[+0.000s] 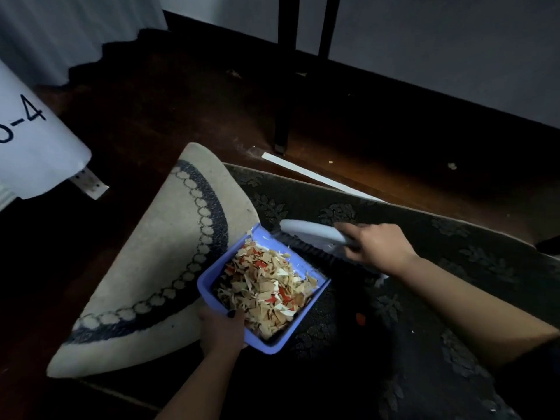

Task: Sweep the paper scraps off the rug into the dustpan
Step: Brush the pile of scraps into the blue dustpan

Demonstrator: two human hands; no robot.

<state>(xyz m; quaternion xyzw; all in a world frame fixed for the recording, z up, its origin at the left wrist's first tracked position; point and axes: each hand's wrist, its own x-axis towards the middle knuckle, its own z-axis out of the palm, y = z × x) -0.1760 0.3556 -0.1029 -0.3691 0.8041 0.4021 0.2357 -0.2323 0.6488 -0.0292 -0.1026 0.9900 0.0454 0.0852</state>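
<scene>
Head view: square plastic dustpan (209, 286) holds jagged paper scraps (266, 286) on patterned rug (424, 237).

A dim room. The floor (188, 95) is dark brown polished wood, catching a warm gleam toward the right. Pale walls (439, 47) meet it at a dark skirting board (394, 83). Two slim dark furniture legs (283, 116) stand near the wall. White cloth (60, 34) hangs at upper left, its hem reaching the floor. A white strip (306, 172) lies on the boards.
</scene>
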